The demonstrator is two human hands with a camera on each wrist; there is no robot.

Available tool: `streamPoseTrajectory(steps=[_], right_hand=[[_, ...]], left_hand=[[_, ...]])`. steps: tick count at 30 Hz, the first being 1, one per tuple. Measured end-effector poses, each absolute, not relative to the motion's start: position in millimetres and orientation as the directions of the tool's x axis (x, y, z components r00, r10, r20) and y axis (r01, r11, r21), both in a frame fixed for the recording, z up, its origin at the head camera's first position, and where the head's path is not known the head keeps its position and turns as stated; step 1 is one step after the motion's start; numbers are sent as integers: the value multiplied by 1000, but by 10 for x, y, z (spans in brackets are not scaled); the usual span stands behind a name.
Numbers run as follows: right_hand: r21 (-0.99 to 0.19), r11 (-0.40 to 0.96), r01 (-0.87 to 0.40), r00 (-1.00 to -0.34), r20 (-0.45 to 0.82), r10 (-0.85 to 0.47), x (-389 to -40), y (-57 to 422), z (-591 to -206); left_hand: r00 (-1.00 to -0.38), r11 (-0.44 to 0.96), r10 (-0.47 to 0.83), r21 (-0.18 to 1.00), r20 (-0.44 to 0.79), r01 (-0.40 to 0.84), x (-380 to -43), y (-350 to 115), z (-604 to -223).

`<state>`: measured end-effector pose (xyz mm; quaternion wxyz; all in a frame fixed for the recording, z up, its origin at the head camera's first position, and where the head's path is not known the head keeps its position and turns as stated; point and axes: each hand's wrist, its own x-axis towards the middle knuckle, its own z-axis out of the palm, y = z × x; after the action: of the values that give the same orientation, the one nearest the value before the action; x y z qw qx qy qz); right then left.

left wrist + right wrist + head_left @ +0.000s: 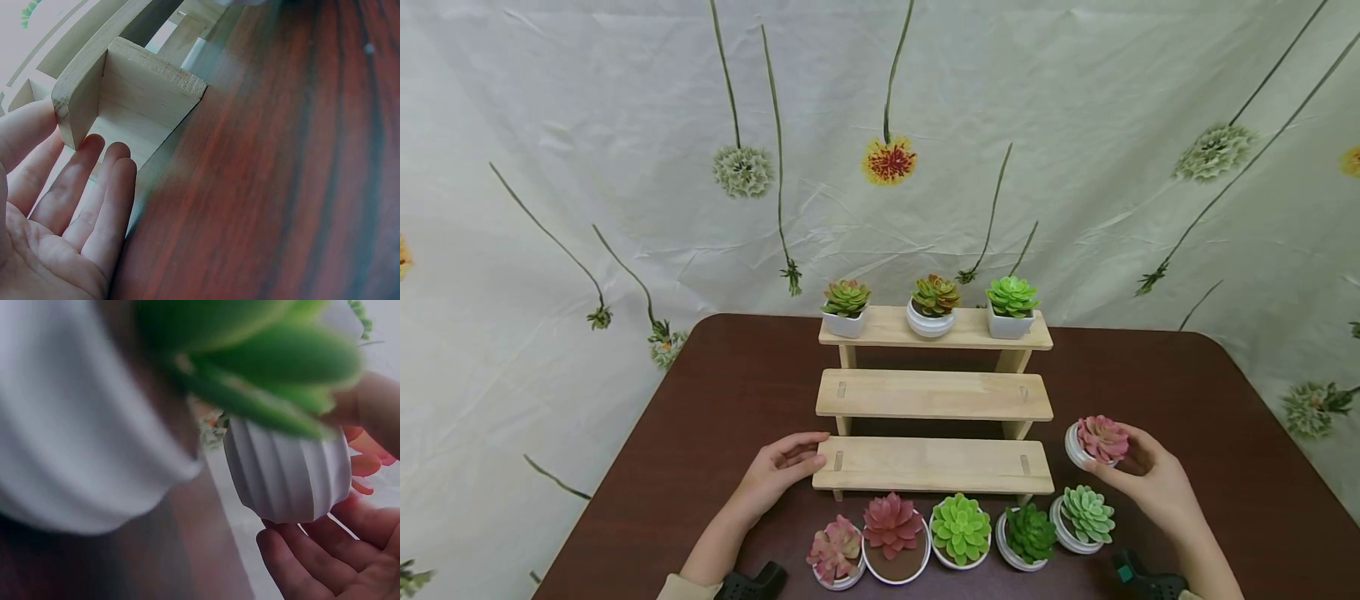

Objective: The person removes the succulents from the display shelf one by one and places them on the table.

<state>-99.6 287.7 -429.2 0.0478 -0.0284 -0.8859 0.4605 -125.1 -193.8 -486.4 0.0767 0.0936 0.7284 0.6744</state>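
Observation:
My left hand [780, 469] holds the left end of the lowest step of a three-tier wooden display stand [932, 464]. In the left wrist view, the thumb lies against the board end [78, 100], with fingers around its edge. At the right, my right hand [1150, 479] grips a potted pink succulent [1102, 440], raised and tilted beside the lowest step. Its ribbed white pot [290, 472] sits between thumb and fingers in the right wrist view. Closest below that hand is a pale green potted succulent [1086, 514], which looms large and blurred in the right wrist view.
Along the stand's front stand more potted succulents: a pink one [836, 550], a dark red one [892, 527], a bright green one [960, 529] and a dark green one [1030, 533]. Three potted succulents [931, 306] occupy the top step. A floral cloth [625, 150] hangs behind the brown table [722, 375].

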Motion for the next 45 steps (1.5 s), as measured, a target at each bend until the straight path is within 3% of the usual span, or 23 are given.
streamPoseTrajectory(steps=[21,45], right_hand=[[-838,545,24,-1000,-22,11,-1066,2956,-4588],[-805,593,-16,-999,-4,-33,-1052,2890,-4388]], left_hand=[[-975,100,224,995,-4,19,-1249,-1927,-4855],[-976,103,219,995,-4,19,-1252,-1931,-4857]])
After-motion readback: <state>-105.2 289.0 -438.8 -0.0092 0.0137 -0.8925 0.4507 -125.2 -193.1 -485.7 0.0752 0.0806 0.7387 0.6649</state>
